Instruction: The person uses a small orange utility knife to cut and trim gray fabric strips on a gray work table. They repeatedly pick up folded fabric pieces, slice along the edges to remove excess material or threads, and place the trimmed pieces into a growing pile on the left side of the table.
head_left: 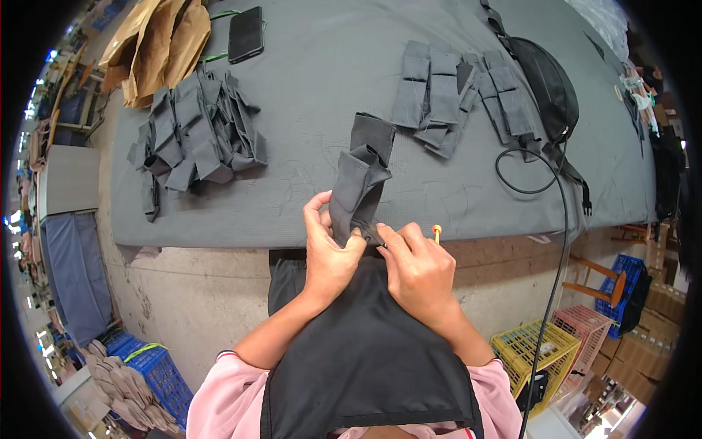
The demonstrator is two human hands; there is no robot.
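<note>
At the near edge of the table, my left hand (333, 263) pinches a dark grey sewn fabric strip (351, 183), which is folded and stands up from the fingers. My right hand (420, 267) is closed against the strip's lower end. From behind its knuckles sticks the yellow-orange end of a thin tool (437, 233); the fist hides most of it, so its kind cannot be told. To the left lies a heap of similar grey fabric strips (197, 132). More grey strips (442, 88) lie flat at the right.
Grey cloth covers the table (307, 88), with loose threads on it. A brown paper bag (164, 51) and a black phone (246, 35) are at the far left. Right of the strips lie a black waist bag (545, 88) and a black cable (559, 256). Yellow crates (537, 351) stand below right.
</note>
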